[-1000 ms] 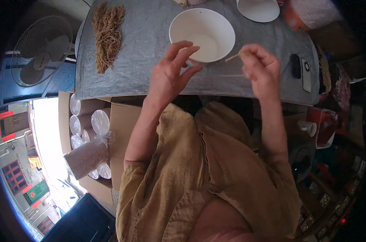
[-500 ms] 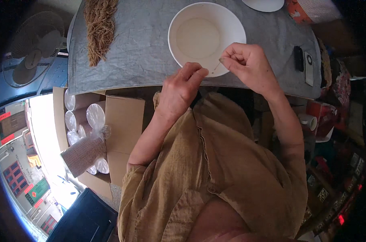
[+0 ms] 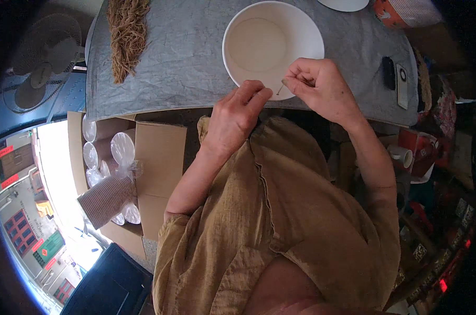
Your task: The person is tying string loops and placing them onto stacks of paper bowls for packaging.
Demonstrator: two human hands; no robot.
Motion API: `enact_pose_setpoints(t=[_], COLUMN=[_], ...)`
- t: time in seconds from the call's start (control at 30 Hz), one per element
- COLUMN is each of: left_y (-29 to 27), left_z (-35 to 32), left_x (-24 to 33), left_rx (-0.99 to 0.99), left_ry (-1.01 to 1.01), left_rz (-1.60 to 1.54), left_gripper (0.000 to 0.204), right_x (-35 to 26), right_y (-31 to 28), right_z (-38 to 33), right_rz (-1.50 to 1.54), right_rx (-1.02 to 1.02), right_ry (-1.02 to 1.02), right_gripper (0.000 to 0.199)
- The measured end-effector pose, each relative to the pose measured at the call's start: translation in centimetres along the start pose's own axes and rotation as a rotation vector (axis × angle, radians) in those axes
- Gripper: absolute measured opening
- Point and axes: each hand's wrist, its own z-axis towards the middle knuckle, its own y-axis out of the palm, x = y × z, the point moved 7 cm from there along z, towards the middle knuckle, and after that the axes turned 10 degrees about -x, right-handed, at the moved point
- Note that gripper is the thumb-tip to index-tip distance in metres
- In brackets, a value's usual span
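A white round tub point(image 3: 306, 37) with pale, cloudy contents stands at the table's near edge. Over its near rim my left hand point(image 3: 237, 113) is closed, thumb against fingers; whatever is in that pinch is too small to make out. My right hand point(image 3: 324, 89) is closed in a pinch over the tub's right near side. From its fingertips a thin short strand point(image 3: 279, 91) hangs down toward the left fingertips, dark at its lower end. To the left lies a long bundle of brown, stringy strands point(image 3: 126, 39), apart from both hands.
Grey cloth covers the table point(image 3: 180, 68). A dark object point(image 3: 388, 73) and a pale slim device point(image 3: 402, 86) lie at right. An open carton point(image 3: 162, 157) of wrapped striped cups stands lower left, near a fan point(image 3: 41, 73). A mug point(image 3: 400, 156) sits at right.
The view has shifted slightly, so the tub appears a little higher and to the right. My right hand has moved slightly closer to the left, and the strand hangs more steeply.
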Motion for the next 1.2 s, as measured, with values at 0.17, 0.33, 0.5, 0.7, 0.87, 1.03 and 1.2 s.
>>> enact_pose_setpoints(t=[0.17,0.33,0.5,0.7,0.87,1.03,1.2], left_y=[0.1,0.0,-0.2,-0.3,-0.5,-1.4,-1.6], left_z=[-0.1,0.0,0.2,1.2,2.1,2.8,3.6], left_x=[-0.1,-0.1,-0.1,-0.1,-0.3,-1.1,-1.0], left_rx=[0.007,0.001,0.008,0.002,-0.021,0.032,0.029], left_ry=[0.002,0.001,0.004,-0.026,-0.048,-0.115,-0.103], left_rz=[-0.005,0.004,0.014,0.0,0.03,-0.104,-0.11], left_gripper=[0.028,0.026,0.027,0.031,0.027,0.021,0.02], right_x=[0.4,0.5,0.3,-0.8,-0.9,-0.3,4.0], right_y=[0.4,0.7,1.0,0.4,-0.5,-1.8,0.0], right_z=[0.1,0.4,0.5,1.0,0.7,-1.8,-3.0], right_rz=[-0.043,-0.071,-0.139,-0.269,-0.15,0.248,0.745], right_rx=[-0.042,-0.055,-0.033,-0.024,-0.093,0.094,0.303], right_ry=[0.016,0.023,0.053,0.041,0.038,-0.017,0.007], right_gripper=[0.012,0.011,0.01,0.019,0.02,0.029,0.035])
